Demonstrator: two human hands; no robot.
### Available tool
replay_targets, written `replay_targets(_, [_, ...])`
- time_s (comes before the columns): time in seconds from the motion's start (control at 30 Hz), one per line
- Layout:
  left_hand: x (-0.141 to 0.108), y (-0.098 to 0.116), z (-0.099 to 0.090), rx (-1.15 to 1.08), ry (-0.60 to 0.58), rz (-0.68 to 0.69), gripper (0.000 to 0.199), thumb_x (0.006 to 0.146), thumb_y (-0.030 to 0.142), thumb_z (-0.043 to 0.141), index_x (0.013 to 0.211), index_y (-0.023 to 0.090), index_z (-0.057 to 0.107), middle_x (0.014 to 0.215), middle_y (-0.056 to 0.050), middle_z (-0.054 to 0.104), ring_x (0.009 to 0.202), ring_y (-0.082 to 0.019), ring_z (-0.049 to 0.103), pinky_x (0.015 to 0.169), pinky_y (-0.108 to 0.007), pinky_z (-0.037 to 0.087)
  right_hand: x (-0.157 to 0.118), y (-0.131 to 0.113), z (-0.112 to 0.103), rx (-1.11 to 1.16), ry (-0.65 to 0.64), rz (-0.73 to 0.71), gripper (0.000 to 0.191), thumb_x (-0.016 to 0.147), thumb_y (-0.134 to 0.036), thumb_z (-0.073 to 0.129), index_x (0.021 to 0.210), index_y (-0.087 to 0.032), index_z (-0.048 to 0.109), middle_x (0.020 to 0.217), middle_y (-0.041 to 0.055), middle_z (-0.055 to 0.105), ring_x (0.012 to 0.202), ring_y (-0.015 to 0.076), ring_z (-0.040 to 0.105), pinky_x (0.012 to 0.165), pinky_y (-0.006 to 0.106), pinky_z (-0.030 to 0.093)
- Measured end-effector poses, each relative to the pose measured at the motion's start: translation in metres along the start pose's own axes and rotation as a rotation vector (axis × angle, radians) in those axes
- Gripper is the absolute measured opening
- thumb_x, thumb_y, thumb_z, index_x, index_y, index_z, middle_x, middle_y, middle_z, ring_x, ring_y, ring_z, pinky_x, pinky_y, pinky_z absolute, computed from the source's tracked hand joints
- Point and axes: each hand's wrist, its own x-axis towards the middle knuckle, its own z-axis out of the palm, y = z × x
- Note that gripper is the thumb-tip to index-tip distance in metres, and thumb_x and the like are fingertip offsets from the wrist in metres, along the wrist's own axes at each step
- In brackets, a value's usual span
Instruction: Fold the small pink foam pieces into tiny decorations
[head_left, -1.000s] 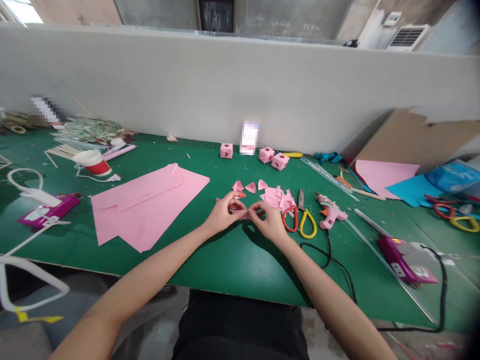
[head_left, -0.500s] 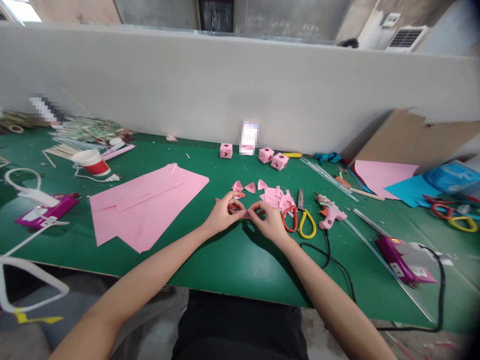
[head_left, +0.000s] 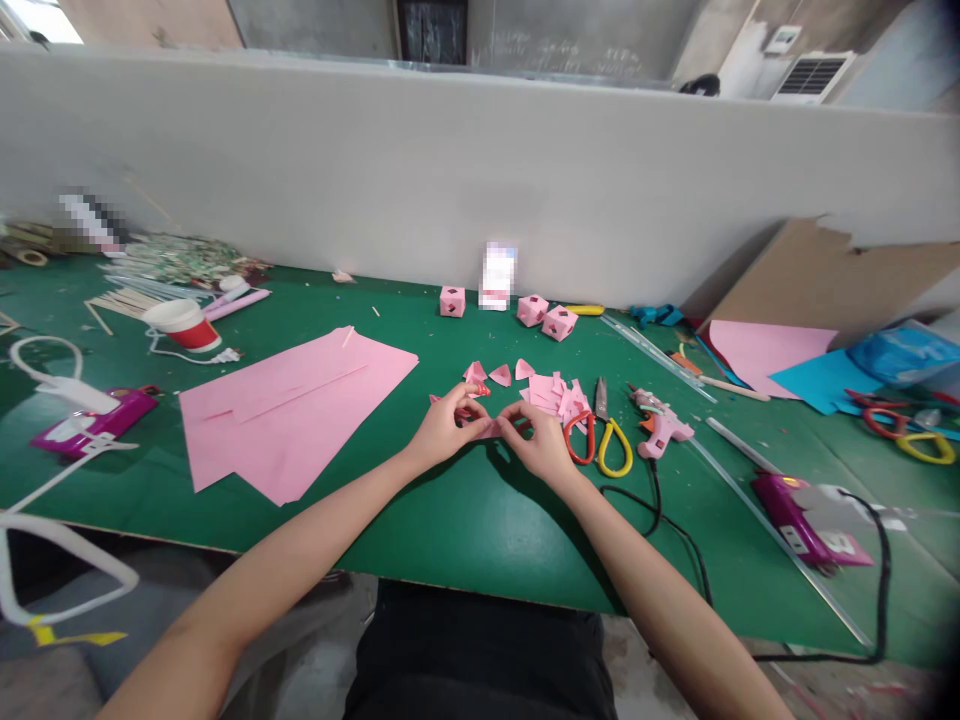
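Fingertips of my left hand [head_left: 448,425] and my right hand [head_left: 532,435] meet close together above the green table, both pinching a small piece of pink paper [head_left: 492,428] that the fingers mostly cover. Just beyond them stand small folded pink paper pieces [head_left: 500,375]. A pile of cut pink paper strips [head_left: 559,396] lies beyond my right hand. To the right of that hand rest scissors [head_left: 615,447] with one red and one yellow handle, blades pointing away. A pink glue gun [head_left: 663,425] lies further right.
Three pink paper cubes [head_left: 452,302] stand near the partition, by an upright phone [head_left: 498,275]. Pink paper sheets [head_left: 300,420] cover the table's left. A red-and-white cup [head_left: 187,325] is behind them. Purple power strips [head_left: 802,520] with cords, clear glue sticks and cardboard [head_left: 817,280] occupy the sides.
Both hands stay nearly where they were, still pinching the paper. Slightly more pink paper shows between the fingertips.
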Motion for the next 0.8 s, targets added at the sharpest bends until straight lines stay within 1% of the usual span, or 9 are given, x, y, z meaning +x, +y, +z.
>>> replay_targets(0.13, [-0.0003,0.0010,0.0000,-0.014,0.002,-0.002,0.042,0.081,0.031,0.070,0.118,0.019,0.052,0.088,-0.003,0.073,0.080,-0.016,0.068,0.077,-0.029,0.050,-0.0006,-0.0021,-0.0005,-0.002,-0.006,-0.015,0.014,0.088,-0.030,0.055,0.083,-0.020,0.064,0.078,0.0016,0.069,0.070,0.0166,0.064,0.064,0.028,0.050])
replay_targets(0.37, [0.0003,0.0027,-0.0013,-0.069,0.030,-0.032,0.042,0.079,0.032,0.072,0.114,0.018,0.053,0.084,-0.003,0.073,0.076,-0.016,0.068,0.076,-0.029,0.051,-0.0009,-0.0050,-0.0006,0.029,0.014,-0.005,0.015,0.087,-0.032,0.057,0.083,-0.020,0.065,0.079,0.0023,0.070,0.073,0.0175,0.066,0.066,0.028,0.051])
replay_targets(0.63, [-0.0004,0.0024,-0.0007,-0.049,0.004,-0.014,0.041,0.080,0.030,0.071,0.116,0.019,0.055,0.082,-0.001,0.072,0.072,-0.014,0.065,0.075,-0.028,0.049,-0.0010,-0.0060,-0.0013,0.028,0.026,0.008,0.015,0.086,-0.031,0.056,0.081,-0.020,0.064,0.075,0.0018,0.069,0.069,0.0169,0.064,0.064,0.028,0.051])
replay_targets(0.7, [-0.0007,0.0027,0.0000,-0.018,0.001,0.000,0.040,0.082,0.030,0.070,0.117,0.019,0.054,0.084,-0.002,0.072,0.075,-0.015,0.066,0.077,-0.029,0.050,-0.0011,-0.0072,-0.0019,0.018,0.027,-0.003,0.015,0.086,-0.031,0.056,0.080,-0.020,0.063,0.075,0.0017,0.068,0.069,0.0170,0.064,0.063,0.028,0.051])
replay_targets(0.8, [-0.0024,0.0045,0.0011,0.059,0.016,0.065,0.039,0.083,0.031,0.068,0.118,0.020,0.054,0.094,-0.004,0.072,0.090,-0.018,0.068,0.083,-0.032,0.052,-0.0006,-0.0072,-0.0025,0.023,0.051,0.000,0.015,0.086,-0.031,0.055,0.080,-0.020,0.062,0.074,0.0019,0.067,0.069,0.0173,0.064,0.063,0.028,0.051])
